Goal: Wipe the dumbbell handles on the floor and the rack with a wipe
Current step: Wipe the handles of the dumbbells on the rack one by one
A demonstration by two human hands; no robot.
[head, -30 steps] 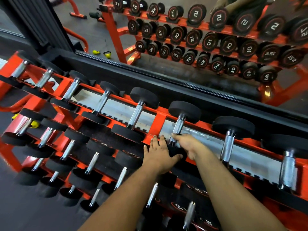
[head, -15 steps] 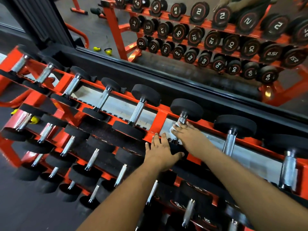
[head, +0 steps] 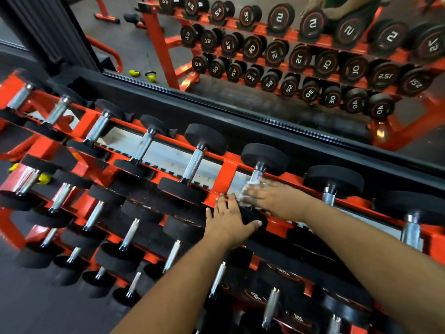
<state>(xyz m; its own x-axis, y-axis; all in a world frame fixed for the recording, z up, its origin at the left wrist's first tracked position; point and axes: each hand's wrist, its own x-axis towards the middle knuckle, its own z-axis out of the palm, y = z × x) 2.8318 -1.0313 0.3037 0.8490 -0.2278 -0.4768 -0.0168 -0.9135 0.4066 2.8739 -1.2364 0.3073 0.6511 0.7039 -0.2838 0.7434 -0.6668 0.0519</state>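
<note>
Nearest the camera, the lower tiers of the orange rack (head: 222,179) carry rows of black dumbbells with chrome handles, below both forearms. The left hand (head: 230,221) lies flat on the near black head (head: 252,216) of a top-tier dumbbell, its fingers (head: 225,203) straight and spread toward the orange rail, its thumb stretched along the head's edge; it holds nothing.

Just beyond and to the right of those fingertips, the right hand (head: 274,197) is curled over a white wipe (head: 248,191) pressed around the dumbbell handle (head: 257,175). The hand is motion-blurred, so how tightly the fingers close cannot be told exactly, but the wipe is bunched under them and against the chrome. Past the fingers, the handle runs up into the far black head (head: 265,159).

To the left of the hands, neighbouring dumbbells sit on the same tier, handles bare. Beyond the rack, a mirror (head: 265,56) reflects the numbered dumbbell ends and two yellow kettlebells (head: 143,74) on the floor.
</note>
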